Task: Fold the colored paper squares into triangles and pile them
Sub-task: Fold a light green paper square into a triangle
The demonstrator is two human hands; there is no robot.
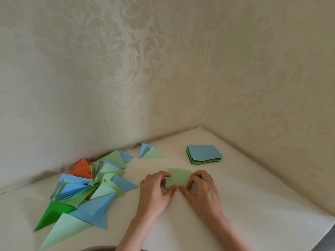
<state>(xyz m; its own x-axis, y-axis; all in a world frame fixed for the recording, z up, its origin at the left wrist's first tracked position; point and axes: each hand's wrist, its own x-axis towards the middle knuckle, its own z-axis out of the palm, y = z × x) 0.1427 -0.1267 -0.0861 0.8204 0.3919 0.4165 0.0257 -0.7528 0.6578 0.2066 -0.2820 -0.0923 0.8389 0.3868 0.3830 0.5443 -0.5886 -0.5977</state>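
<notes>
A light green paper square (178, 177) lies on the white table in front of me. My left hand (156, 190) pinches its left edge, and my right hand (201, 187) pinches its right edge; both thumbs meet at its near corner. A loose pile of folded triangles (87, 189) in blue, light green, orange and dark green spreads at the left. A stack of unfolded squares (204, 154) with a blue sheet on top sits at the back right.
Two folded triangles (149, 152), blue and light green, lie apart near the back wall. The white table (253, 205) fits into a corner of patterned wallpaper walls. Its front right edge runs diagonally at the lower right.
</notes>
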